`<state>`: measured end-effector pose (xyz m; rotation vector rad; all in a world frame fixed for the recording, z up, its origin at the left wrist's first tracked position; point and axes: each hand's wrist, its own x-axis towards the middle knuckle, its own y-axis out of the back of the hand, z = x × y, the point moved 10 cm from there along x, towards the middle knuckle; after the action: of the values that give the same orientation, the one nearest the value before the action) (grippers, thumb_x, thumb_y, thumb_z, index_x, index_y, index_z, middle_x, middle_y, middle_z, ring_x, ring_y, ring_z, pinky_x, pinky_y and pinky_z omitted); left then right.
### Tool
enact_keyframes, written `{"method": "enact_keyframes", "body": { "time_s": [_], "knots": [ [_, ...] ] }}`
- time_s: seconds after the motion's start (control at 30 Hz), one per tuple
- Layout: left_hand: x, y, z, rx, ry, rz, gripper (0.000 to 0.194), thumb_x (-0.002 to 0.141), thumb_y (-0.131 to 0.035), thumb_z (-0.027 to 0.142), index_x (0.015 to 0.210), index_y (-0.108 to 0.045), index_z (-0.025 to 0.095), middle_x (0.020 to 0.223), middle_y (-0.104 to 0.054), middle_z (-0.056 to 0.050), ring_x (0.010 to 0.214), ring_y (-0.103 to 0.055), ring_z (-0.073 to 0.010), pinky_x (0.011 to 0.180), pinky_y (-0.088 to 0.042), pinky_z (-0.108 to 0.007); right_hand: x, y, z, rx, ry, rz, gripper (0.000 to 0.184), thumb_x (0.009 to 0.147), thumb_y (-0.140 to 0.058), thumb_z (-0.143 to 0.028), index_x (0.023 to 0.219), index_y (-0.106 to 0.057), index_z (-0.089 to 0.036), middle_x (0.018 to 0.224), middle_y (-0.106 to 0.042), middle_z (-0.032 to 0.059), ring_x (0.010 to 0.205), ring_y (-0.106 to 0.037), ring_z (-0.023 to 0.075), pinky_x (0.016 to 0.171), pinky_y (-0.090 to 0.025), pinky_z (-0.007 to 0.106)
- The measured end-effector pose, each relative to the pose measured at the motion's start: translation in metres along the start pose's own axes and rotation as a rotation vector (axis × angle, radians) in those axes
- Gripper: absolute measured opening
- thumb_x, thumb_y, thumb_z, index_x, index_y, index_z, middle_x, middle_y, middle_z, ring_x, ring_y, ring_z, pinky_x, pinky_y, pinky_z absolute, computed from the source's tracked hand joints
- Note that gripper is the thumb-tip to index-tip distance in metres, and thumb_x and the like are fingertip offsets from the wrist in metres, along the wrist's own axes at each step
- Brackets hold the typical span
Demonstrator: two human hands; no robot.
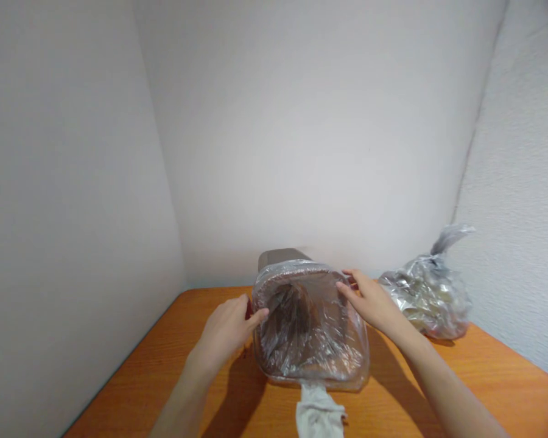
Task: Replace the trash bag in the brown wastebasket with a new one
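Observation:
A grey-brown trash bin (281, 256) lies tipped on the table, its mouth facing me. A clear plastic trash bag (310, 328) lines it and is folded out over the rim. My left hand (228, 322) grips the bag at the left rim, thumb inside and fingers behind the edge. At the upper right corner, my right hand (365, 298) is closed over the bag's edge, thumb on the inner side. A crumpled whitish cloth or paper (319, 412) lies just below the bin's mouth.
A knotted clear bag full of mixed items (432, 298) stands on the right of the orange-brown wooden table (164, 371), close to the wall. Pale walls (301, 152) enclose the table at the back and on both sides.

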<state>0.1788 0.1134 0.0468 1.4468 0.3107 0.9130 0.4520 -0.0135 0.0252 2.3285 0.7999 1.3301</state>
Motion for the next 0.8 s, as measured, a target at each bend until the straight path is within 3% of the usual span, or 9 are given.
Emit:
{"method": "enact_keyframes", "body": {
  "time_s": [0.1,0.2,0.43,0.63,0.8],
  "knots": [
    [0.0,-0.009,0.007,-0.024,-0.031,-0.017,0.035,0.097,-0.044,0.044,0.093,-0.067,0.018,0.097,-0.074,-0.013,0.094,-0.069,-0.028,0.075,-0.044,-0.032,0.004,-0.014,0.009,0.039,0.005,-0.093,0.035,0.094,-0.041,-0.042,0.093,-0.067,-0.018,0.082,-0.073,0.0075,0.077,-0.067,0.025,0.072,-0.049,0.035],
    [0.001,-0.01,0.011,-0.021,-0.028,-0.003,0.033,0.098,-0.041,0.035,0.096,-0.068,0.018,0.101,-0.075,-0.014,0.098,-0.07,-0.0284,0.08,-0.045,-0.032,0.007,-0.018,0.006,0.068,0.026,-0.1,0.037,0.093,-0.039,-0.042,0.086,-0.068,-0.02,0.084,-0.074,0.0066,0.081,-0.067,0.025,0.073,-0.047,0.034],
    [0.006,0.021,0.017,-0.056,-0.023,0.092,0.038,0.103,-0.03,0.039,0.107,-0.064,0.022,0.113,-0.073,-0.01,0.104,-0.068,-0.0239,0.083,-0.045,-0.028,0.01,0.01,-0.01,0.091,0.01,0.025,0.047,0.096,-0.036,-0.054,0.074,-0.062,-0.022,0.073,-0.069,0.0054,0.074,-0.064,0.025,0.067,-0.043,0.032],
    [0.003,0.033,0.024,-0.085,-0.041,0.2,0.036,0.104,-0.026,0.039,0.106,-0.058,0.022,0.1,-0.074,-0.009,0.097,-0.07,-0.0249,0.075,-0.042,-0.028,0.003,0.036,-0.022,0.094,-0.019,0.1,0.05,0.097,-0.037,-0.058,0.07,-0.06,-0.022,0.069,-0.067,0.0028,0.071,-0.061,0.0227,0.065,-0.04,0.03],
    [0.005,0.031,0.016,-0.107,-0.02,0.266,0.034,0.104,-0.026,0.037,0.106,-0.057,0.022,0.095,-0.074,-0.009,0.092,-0.07,-0.0261,0.071,-0.04,-0.029,0.007,0.022,-0.008,0.342,-0.055,0.0,0.054,0.094,-0.04,-0.063,0.08,-0.069,-0.019,0.08,-0.071,0.0047,0.083,-0.065,0.0262,0.074,-0.047,0.031]
  ]
}}
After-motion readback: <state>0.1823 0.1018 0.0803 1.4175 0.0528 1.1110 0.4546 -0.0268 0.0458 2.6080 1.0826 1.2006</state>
